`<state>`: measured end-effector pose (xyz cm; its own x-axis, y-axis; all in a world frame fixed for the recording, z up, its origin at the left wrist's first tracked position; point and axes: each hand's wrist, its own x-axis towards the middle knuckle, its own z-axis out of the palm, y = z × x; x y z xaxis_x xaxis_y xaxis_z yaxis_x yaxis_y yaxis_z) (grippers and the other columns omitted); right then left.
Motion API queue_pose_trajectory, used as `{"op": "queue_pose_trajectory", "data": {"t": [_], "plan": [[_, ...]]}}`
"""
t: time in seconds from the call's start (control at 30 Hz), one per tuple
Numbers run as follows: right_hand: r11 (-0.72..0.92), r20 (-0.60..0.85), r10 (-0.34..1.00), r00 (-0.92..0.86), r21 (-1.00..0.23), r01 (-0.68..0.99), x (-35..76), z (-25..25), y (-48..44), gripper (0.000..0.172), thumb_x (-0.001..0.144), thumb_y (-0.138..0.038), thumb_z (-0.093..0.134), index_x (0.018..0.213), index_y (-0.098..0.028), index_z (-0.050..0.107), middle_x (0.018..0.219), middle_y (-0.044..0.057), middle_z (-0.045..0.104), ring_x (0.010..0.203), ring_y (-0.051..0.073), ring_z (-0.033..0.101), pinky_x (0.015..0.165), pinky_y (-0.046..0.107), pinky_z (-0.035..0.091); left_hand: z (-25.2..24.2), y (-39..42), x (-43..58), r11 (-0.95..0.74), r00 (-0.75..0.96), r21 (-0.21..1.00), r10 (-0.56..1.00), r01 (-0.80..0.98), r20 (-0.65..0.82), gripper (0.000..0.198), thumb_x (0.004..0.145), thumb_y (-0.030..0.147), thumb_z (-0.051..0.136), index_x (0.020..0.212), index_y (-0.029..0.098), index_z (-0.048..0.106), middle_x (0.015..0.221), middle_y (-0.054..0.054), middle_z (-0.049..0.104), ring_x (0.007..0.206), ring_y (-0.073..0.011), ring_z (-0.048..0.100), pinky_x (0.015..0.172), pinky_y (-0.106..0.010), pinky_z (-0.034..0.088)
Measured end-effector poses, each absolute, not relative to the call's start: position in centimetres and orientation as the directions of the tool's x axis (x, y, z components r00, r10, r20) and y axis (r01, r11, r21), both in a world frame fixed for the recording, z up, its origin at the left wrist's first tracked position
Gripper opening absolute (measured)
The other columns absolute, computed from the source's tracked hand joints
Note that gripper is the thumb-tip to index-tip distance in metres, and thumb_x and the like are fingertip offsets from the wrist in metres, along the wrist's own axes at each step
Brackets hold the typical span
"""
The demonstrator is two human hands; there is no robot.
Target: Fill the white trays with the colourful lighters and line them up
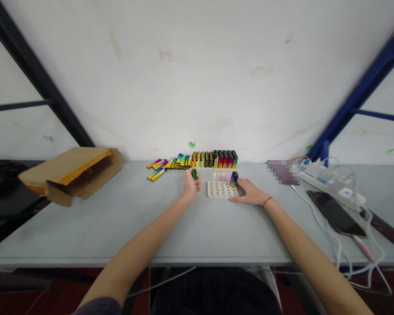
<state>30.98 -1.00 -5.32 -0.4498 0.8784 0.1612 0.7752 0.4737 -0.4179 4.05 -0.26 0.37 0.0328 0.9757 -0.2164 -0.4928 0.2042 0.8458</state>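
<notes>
A small white tray (216,195) with rows of round holes lies on the table in front of me. One or two lighters (233,179) with dark tops and rainbow bodies stand upright at its far right corner. Around the tray's right end, my right hand (251,192) holds it, fingers and thumb spread along the edge. My left hand (191,186) is closed just left of the tray, with green lighters (194,174) showing above the fist; how many cannot be told. Behind the tray stands a block of black-topped lighters (225,159), joined on the left by yellowish ones (202,159).
Loose colourful lighter-shaped pieces (156,174) lie left of the block. An open brown paper bag (75,173) is at the left. On the right are a power strip (331,181), a dark phone (336,212), white cables (339,245) and a blurred-out item (284,171).
</notes>
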Motion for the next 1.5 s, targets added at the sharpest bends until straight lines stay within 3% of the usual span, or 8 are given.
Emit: {"op": "queue_pose_trajectory", "data": {"t": [0.13,0.4,0.67,0.9,1.0,1.07,1.17,1.5], "plan": [[0.474,0.163,0.879,-0.448,-0.413,0.778,30.9,-5.3,-1.1,0.073,0.08,-0.063,0.075,0.134,-0.017,0.059,0.139,0.02,0.066,0.122,0.04,0.063,0.11,0.056,0.044,0.0,-0.1,4.0,0.212,0.017,0.856,0.973,-0.473,-0.231,0.049,0.096,0.061,0.032,0.064,0.024,0.034,0.044,0.011,0.018,0.036,-0.0076,0.012,0.038,-0.019,0.01],[0.478,0.171,0.877,-0.45,-0.417,0.773,31.0,-5.2,-1.1,0.071,0.08,-0.061,0.076,0.135,-0.019,0.059,0.139,0.018,0.066,0.121,0.039,0.063,0.109,0.055,0.045,-0.6,0.0,4.0,0.218,0.043,0.891,0.975,-0.398,-0.219,0.038,0.095,0.044,0.032,0.064,0.024,0.036,0.043,0.01,0.021,0.035,-0.0078,0.012,0.037,-0.019,0.01],[0.484,0.171,0.873,-0.457,-0.423,0.766,31.0,-5.3,-1.1,0.073,0.08,-0.062,0.075,0.135,-0.017,0.059,0.14,0.02,0.066,0.123,0.04,0.062,0.11,0.057,0.044,-0.7,0.2,4.0,0.191,-0.004,0.897,0.978,-0.399,-0.21,0.039,0.097,0.051,0.034,0.069,0.024,0.037,0.044,0.01,0.024,0.036,-0.0085,0.015,0.039,-0.019,0.012],[0.499,0.187,0.865,-0.466,-0.433,0.751,31.0,-5.5,-0.9,0.078,0.08,-0.063,0.076,0.141,-0.018,0.056,0.142,0.02,0.064,0.127,0.04,0.061,0.111,0.057,0.043,-1.1,0.0,4.9,-0.148,0.135,0.979,0.977,-0.142,0.167,0.02,0.096,0.044,0.052,0.096,0.024,0.052,0.06,0.007,0.047,0.048,-0.0112,0.039,0.05,-0.021,0.033],[0.496,0.185,0.866,-0.464,-0.428,0.756,30.9,-5.4,-1.0,0.078,0.081,-0.062,0.076,0.141,-0.017,0.056,0.141,0.02,0.065,0.126,0.04,0.062,0.11,0.057,0.043,-1.1,-0.1,5.9,-0.393,0.264,0.919,0.889,0.019,0.375,0.016,0.091,0.038,0.063,0.095,0.022,0.061,0.081,0.0,0.06,0.072,-0.0161,0.057,0.074,-0.029,0.05],[0.498,0.19,0.865,-0.464,-0.427,0.755,30.8,-5.4,-1.0,0.076,0.08,-0.06,0.076,0.14,-0.018,0.056,0.14,0.019,0.066,0.125,0.04,0.062,0.109,0.056,0.044,-1.2,0.0,6.6,-0.52,0.348,0.85,0.815,0.087,0.463,0.015,0.088,0.036,0.069,0.092,0.022,0.068,0.094,-0.006,0.065,0.094,-0.022,0.061,0.094,-0.036,0.05],[0.496,0.193,0.867,-0.46,-0.424,0.758,30.7,-5.4,-1.0,0.075,0.08,-0.059,0.077,0.141,-0.02,0.056,0.14,0.018,0.066,0.126,0.04,0.062,0.11,0.057,0.043,-1.7,0.0,7.7,-0.573,0.45,0.812,0.758,0.112,0.472,0.016,0.088,0.036,0.071,0.097,0.022,0.074,0.104,-0.009,0.07,0.106,-0.0267,0.062,0.105,-0.042,0.047],[0.496,0.173,0.865,-0.47,-0.429,0.755,30.5,-5.1,-1.1,0.074,0.081,-0.058,0.077,0.14,-0.019,0.054,0.142,0.018,0.064,0.129,0.038,0.061,0.113,0.055,0.041,-2.8,0.4,9.4,-0.564,0.438,0.796,0.786,0.219,0.436,0.018,0.089,0.032,0.068,0.103,0.023,0.075,0.106,-0.008,0.074,0.096,-0.0253,0.066,0.098,-0.039,0.049]]}}
